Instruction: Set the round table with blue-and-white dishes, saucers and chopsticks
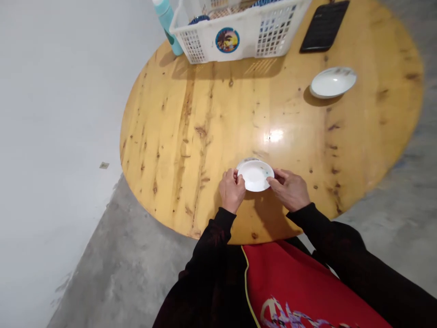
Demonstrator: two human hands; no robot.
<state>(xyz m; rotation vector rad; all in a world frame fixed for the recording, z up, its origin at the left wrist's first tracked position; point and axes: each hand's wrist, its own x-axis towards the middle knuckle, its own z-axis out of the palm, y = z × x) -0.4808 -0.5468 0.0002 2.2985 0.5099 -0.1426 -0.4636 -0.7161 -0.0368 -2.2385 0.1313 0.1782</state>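
A small white dish (pixel 254 176) with a faint printed pattern sits between my two hands near the front edge of the round wooden table. My left hand (pixel 232 191) pinches its left rim, thumb on top. Across from it, my right hand (pixel 291 188) grips the right rim in the same way. Behind the dish shows the edge of another pale dish or bowl (pixel 246 161), mostly hidden; whether the two touch I cannot tell. Farther off to the right, a white oval-looking bowl (pixel 332 83) stands on the table, apart from both hands.
At the back of the table (pixel 164 150) stands a white plastic basket (pixel 244 43) with a round sticker and several items inside. A light blue bottle (pixel 168 25) is left of it, a black phone (pixel 324 27) right of it. A white wall (pixel 61 114) rises at left.
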